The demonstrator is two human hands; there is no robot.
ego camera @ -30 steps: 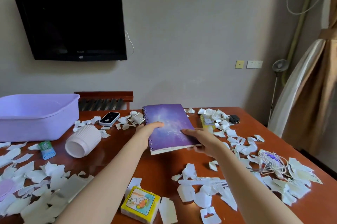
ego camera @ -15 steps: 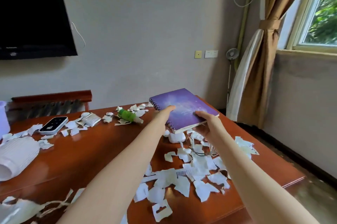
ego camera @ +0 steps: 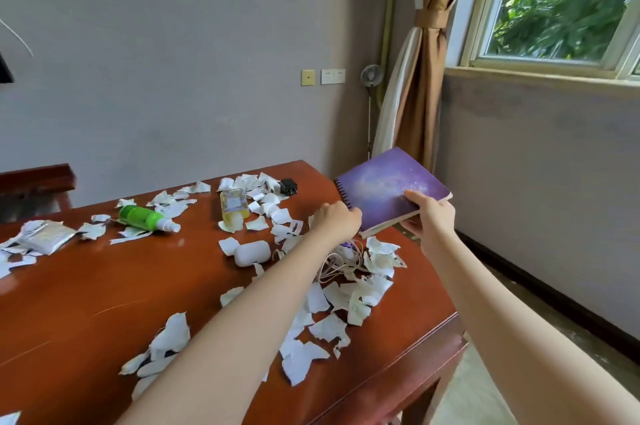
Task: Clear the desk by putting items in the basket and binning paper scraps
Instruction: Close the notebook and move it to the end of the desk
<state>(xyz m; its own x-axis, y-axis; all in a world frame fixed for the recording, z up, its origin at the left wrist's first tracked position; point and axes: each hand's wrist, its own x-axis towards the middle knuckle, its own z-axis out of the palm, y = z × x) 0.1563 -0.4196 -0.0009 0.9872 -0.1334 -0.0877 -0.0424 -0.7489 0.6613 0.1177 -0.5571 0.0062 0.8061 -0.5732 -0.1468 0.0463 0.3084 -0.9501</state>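
Right hand [ego camera: 429,216]: is gripping the near corner of the notebook [ego camera: 388,187], thumb pressing on the purple cover, fingers passing underneath.
Left hand [ego camera: 337,222]: is lying against the spiral-bound edge with fingers curled. The fingertips are hiding behind the knuckles, so whether it is grasping cannot be told.
Notebook: is being held in the air, tilted, at the far right end of the surface [ego camera: 86,286]. It is hanging partly past the edge and is not resting on it.
Paper scraps [ego camera: 329,327]: are lying scattered across the surface, thickest around the left forearm.
Cable [ego camera: 332,265]: is lying coiled among the scraps just beside the left wrist.
Green bottle [ego camera: 145,218]: is lying on its side, towards the far edge.
Yellow bottle [ego camera: 234,204]: is lying among scraps, right of the green one.
White case [ego camera: 252,253]: is sitting nearer the camera than the yellow bottle.
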